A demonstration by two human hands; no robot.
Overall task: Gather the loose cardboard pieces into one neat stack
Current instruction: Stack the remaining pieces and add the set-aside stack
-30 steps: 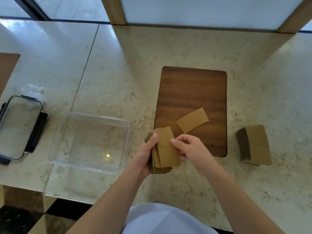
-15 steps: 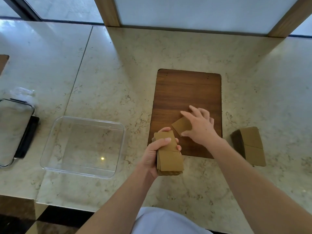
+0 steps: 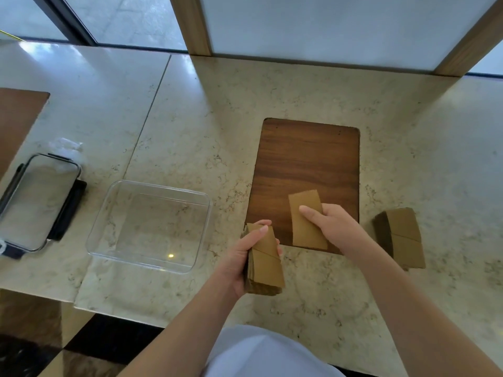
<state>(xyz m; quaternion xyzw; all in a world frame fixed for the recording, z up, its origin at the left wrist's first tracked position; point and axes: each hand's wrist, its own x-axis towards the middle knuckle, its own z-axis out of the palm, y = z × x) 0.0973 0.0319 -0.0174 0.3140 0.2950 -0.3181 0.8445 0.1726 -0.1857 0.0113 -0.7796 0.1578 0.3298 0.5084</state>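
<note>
Both forearms were bare to the frame's edge, the left hand (image 3: 239, 261) and right hand (image 3: 333, 227) wore no visible rings or watch, and a pale bluish-white garment (image 3: 261, 355), perhaps a shirt, covered the torso.

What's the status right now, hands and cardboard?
Left hand gripping the cardboard stack. Right hand holding one loose piece over the wooden board. Second stack sits apart, right. Nothing blocking.

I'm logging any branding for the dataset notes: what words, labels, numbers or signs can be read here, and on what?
None can be read.
The loose cardboard piece, the held stack and the second stack: plain brown, no print.
The wooden board and clear container: no label shows.
</note>
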